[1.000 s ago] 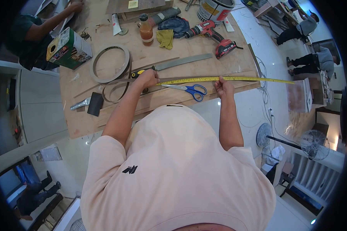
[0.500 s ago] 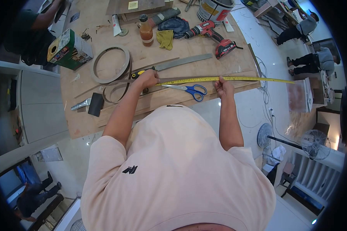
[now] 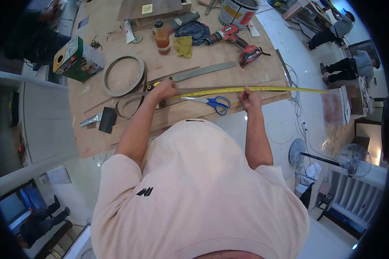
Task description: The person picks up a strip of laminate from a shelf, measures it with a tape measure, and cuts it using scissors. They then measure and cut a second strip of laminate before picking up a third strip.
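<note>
A yellow tape measure (image 3: 272, 88) is stretched across the table, its far end sticking out past the right edge. My left hand (image 3: 164, 90) is closed around its near end; a dark piece, perhaps the case, shows just below my fingers. My right hand (image 3: 250, 100) pinches the blade farther along, near the table's front edge. A thin brown strip runs beside the blade and under my left hand. Between my hands lie blue-handled scissors (image 3: 219, 105). Just behind my left hand is a long flat file (image 3: 207, 71) with a black and yellow handle.
A coil of edge banding (image 3: 107, 78), a green box (image 3: 83, 60), a bottle (image 3: 161, 39), a yellow cloth (image 3: 183, 46), a red cordless drill (image 3: 235, 38) and a paint can (image 3: 236, 14) stand or lie on the table (image 3: 88, 134). A fan (image 3: 353, 160) and other people are around.
The view has tilted slightly. Both hands keep their hold on the tape measure, which has hardly moved.
</note>
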Motion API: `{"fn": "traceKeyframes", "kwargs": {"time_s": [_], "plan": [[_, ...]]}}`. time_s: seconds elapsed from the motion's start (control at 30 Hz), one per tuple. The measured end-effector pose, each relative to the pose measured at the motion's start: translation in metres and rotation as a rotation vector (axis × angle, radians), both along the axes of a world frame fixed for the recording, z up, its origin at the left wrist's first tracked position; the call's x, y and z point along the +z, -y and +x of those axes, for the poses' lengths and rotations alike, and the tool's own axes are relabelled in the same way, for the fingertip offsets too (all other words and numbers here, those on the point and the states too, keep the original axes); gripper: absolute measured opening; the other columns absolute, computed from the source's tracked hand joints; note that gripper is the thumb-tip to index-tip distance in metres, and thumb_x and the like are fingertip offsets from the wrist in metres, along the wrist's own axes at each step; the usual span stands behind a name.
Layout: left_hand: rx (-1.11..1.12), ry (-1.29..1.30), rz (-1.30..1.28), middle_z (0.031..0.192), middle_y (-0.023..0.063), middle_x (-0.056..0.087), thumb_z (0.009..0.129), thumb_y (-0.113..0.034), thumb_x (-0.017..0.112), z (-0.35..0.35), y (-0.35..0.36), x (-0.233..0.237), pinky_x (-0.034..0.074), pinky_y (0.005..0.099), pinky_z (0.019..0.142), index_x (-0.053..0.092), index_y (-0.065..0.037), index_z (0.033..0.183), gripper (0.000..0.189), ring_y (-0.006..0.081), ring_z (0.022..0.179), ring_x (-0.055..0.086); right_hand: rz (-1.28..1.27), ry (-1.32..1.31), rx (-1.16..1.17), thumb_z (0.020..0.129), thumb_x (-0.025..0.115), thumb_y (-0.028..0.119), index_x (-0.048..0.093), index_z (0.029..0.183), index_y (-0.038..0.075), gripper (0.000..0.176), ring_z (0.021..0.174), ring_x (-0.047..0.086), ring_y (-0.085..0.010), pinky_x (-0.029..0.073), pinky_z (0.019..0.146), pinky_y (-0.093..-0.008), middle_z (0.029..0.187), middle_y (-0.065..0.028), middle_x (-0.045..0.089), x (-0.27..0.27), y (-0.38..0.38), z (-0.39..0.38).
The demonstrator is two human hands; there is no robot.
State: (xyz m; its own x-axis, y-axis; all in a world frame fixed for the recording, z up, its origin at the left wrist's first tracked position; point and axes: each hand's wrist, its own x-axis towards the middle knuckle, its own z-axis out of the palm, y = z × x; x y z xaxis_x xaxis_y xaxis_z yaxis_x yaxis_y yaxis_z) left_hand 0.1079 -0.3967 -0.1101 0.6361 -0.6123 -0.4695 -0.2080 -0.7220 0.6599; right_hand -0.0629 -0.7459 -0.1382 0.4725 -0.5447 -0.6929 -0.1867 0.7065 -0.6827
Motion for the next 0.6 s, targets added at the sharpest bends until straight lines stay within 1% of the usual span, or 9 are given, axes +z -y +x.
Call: {"fn": "traceKeyframes", "kwargs": {"time_s": [0.07,0.17,0.23,0.3,0.37,0.43,0.53,0.6], "plan": [[0.010,0.041,-0.043,0.072,0.0143,0.063,0.077,-0.020,0.063,-0.001,-0.002,0.002,0.047,0.0356,0.066,0.065,0.002,0.084,0.023,0.0204,0.068,0.057,-0.008,0.044,0.000,0.092,0.063,0.014,0.059,0.094,0.005,0.010,0.066,0.058,-0.0149,0.054,0.055,-0.0263,0.077,-0.0043,0.058,0.002,-0.004,-0.003],[0.015,0.227,-0.184,0.072,0.0150,0.063,0.079,-0.021,0.063,-0.001,-0.009,0.006,0.047,0.0357,0.066,0.064,0.002,0.085,0.024,0.0208,0.068,0.057,0.004,0.118,0.019,0.092,0.063,0.015,0.058,0.093,0.006,0.011,0.068,0.059,-0.0149,0.055,0.058,-0.0274,0.078,-0.0043,0.058,0.005,-0.009,-0.005],[0.050,0.206,-0.173,0.074,0.0163,0.064,0.080,-0.022,0.063,0.000,-0.015,0.019,0.047,0.0365,0.068,0.064,0.003,0.085,0.025,0.0216,0.070,0.059,0.056,0.195,0.029,0.092,0.064,0.016,0.057,0.093,0.006,0.012,0.068,0.059,-0.0153,0.055,0.058,-0.0291,0.078,-0.0044,0.058,-0.004,-0.009,-0.004],[0.066,0.190,-0.182,0.077,0.0159,0.065,0.081,-0.023,0.064,-0.006,-0.019,0.050,0.047,0.0361,0.069,0.064,0.003,0.089,0.027,0.0211,0.072,0.060,0.046,0.229,0.103,0.091,0.064,0.016,0.056,0.092,0.006,0.012,0.068,0.059,-0.0159,0.055,0.059,-0.0290,0.079,-0.0048,0.058,-0.009,-0.011,-0.002],[0.098,0.245,-0.198,0.076,0.0141,0.064,0.082,-0.021,0.063,-0.003,-0.031,0.045,0.047,0.0356,0.068,0.063,0.003,0.091,0.026,0.0203,0.071,0.059,0.025,0.209,0.034,0.091,0.065,0.015,0.056,0.092,0.005,0.013,0.066,0.060,-0.0167,0.055,0.057,-0.0279,0.079,-0.0061,0.059,0.013,-0.030,0.004],[0.113,0.283,-0.126,0.072,0.0112,0.061,0.083,-0.018,0.061,-0.011,-0.033,0.073,0.046,0.0339,0.067,0.062,0.003,0.092,0.023,0.0189,0.069,0.055,0.015,0.125,0.048,0.091,0.065,0.015,0.057,0.093,0.004,0.013,0.063,0.061,-0.0172,0.055,0.057,-0.0274,0.079,-0.0071,0.060,0.018,-0.038,0.011],[0.173,0.281,-0.161,0.070,0.0100,0.059,0.084,-0.017,0.060,-0.006,-0.048,0.061,0.045,0.0337,0.066,0.061,0.003,0.089,0.020,0.0183,0.068,0.055,-0.033,-0.011,0.130,0.089,0.065,0.015,0.061,0.089,0.004,0.012,0.061,0.061,-0.0190,0.053,0.056,-0.0275,0.076,-0.0075,0.062,0.016,-0.041,0.013],[0.170,0.284,-0.169,0.069,0.0098,0.059,0.084,-0.017,0.060,-0.002,-0.058,0.051,0.045,0.0335,0.066,0.061,0.003,0.088,0.021,0.0177,0.068,0.055,-0.130,-0.047,0.211,0.087,0.065,0.015,0.063,0.086,0.002,0.013,0.061,0.062,-0.0187,0.053,0.056,-0.0284,0.074,-0.0083,0.062,0.016,-0.038,0.012]]}}
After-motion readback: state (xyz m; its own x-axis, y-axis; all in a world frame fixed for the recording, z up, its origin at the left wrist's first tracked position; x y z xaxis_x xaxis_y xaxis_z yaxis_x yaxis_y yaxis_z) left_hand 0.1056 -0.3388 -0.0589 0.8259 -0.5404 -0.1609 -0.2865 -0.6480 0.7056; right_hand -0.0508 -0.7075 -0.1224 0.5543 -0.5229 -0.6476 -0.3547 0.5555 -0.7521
